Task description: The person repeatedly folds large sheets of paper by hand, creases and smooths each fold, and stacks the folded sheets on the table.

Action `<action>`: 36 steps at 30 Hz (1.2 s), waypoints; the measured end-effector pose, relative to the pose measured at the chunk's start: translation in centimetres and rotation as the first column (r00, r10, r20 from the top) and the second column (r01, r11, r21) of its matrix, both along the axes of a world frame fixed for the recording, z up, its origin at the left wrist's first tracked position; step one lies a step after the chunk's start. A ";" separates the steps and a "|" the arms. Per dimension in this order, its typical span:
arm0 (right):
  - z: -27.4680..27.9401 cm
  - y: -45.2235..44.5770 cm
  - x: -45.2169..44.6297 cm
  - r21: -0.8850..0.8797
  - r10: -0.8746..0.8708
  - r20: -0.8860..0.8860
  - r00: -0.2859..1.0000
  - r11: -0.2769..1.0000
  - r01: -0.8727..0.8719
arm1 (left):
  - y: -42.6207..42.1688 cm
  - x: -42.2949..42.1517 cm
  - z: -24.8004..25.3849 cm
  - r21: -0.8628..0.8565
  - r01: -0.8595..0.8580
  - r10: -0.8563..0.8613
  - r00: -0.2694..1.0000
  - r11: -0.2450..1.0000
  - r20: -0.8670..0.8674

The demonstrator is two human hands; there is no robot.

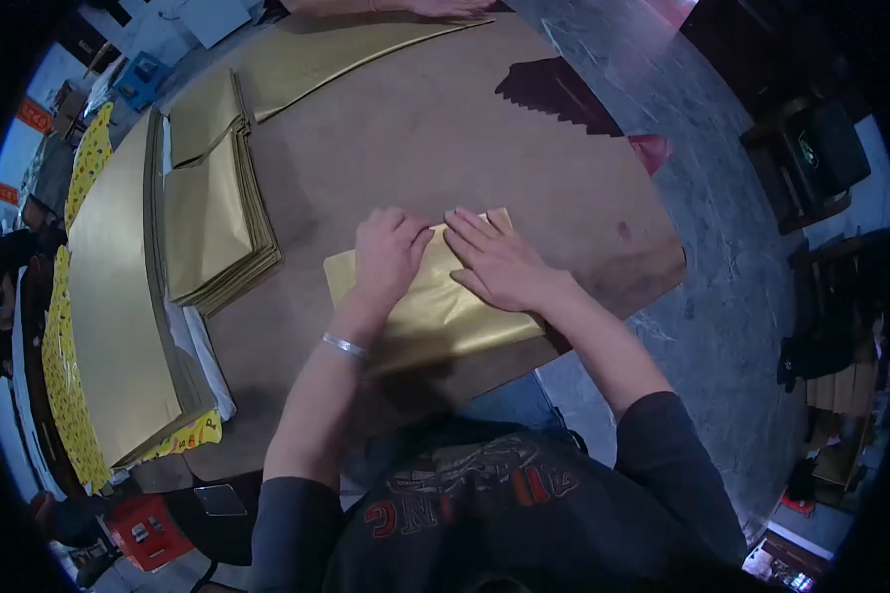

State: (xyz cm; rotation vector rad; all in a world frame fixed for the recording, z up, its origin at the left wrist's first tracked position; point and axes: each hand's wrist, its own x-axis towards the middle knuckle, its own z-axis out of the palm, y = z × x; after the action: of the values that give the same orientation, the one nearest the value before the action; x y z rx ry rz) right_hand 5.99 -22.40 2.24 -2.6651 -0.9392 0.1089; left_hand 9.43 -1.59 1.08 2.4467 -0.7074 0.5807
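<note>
A shiny gold sheet (440, 321), apparently paper, lies on the brown tabletop in front of me. My left hand (394, 252) is at its far edge, fingers curled and thumb and fingertips closed on that edge. Beside it, my right hand (499, 267) rests flat on the sheet with its fingers stretched out. The fingertips of both hands come close together near the far edge. Part of the sheet is hidden under my hands and left forearm.
Left stands a pile of folded gold sheets (213, 222), beside a larger gold stack (114, 306) over yellow printed wrapping (64, 376). Across the brown table (386, 138), another person's hand (455, 8) is at a large gold sheet (336, 49). Dark red scraps (559, 96) lie at the far right.
</note>
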 end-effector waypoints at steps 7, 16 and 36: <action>-0.3 -2.1 2.5 -0.188 0.078 0.099 0.992 0.980 -0.059 | -3.9 -6.4 0.9 -0.051 0.447 -0.450 0.882 0.893 -0.143; -1.1 -2.1 3.1 -0.214 0.115 0.162 0.980 0.974 -0.079 | -5.5 -8.3 0.3 0.005 0.651 -0.630 0.738 0.759 -0.241; 0.0 -1.7 3.0 -0.346 0.108 0.091 0.990 0.936 -0.070 | -1.6 -15.5 0.4 0.280 -0.113 0.206 0.921 0.953 -0.331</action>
State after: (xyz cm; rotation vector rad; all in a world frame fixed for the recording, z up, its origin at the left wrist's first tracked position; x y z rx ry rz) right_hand 8.96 -24.07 2.29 -2.9699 -1.1715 0.1632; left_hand -6.04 -3.15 1.49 2.7666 -0.4552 0.0921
